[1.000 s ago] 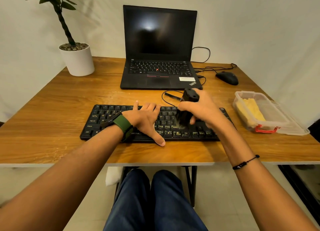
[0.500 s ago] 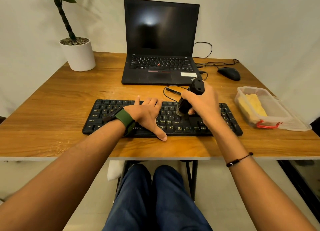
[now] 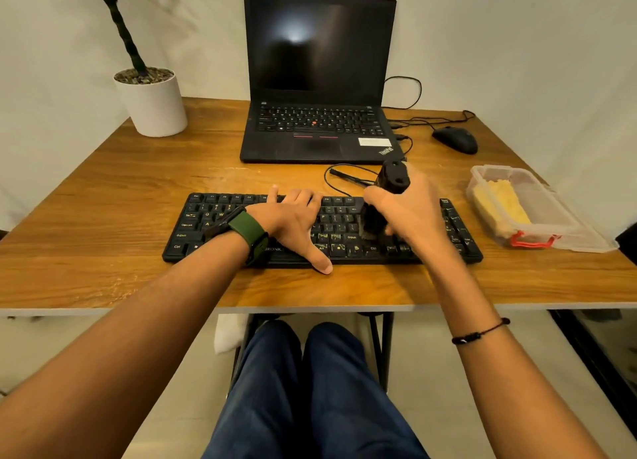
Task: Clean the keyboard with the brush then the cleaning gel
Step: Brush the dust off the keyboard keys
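The flat, open left hand point(image 3: 293, 217) steadies the keyboard point(image 3: 193, 231) while the right hand point(image 3: 410, 214) grips the brush point(image 3: 391, 183), bristles down on right-side keys.

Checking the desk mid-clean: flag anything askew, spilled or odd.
Nothing stands out. The keyboard lies square on the desk, and the yellow gel sits inside its open container, unspilled.

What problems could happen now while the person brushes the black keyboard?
The black brush in the right hand may push dust deeper between the keys of the black keyboard. The left hand covers the middle keys, so they could stay unbrushed. The thin black cable lies close behind and might get snagged.
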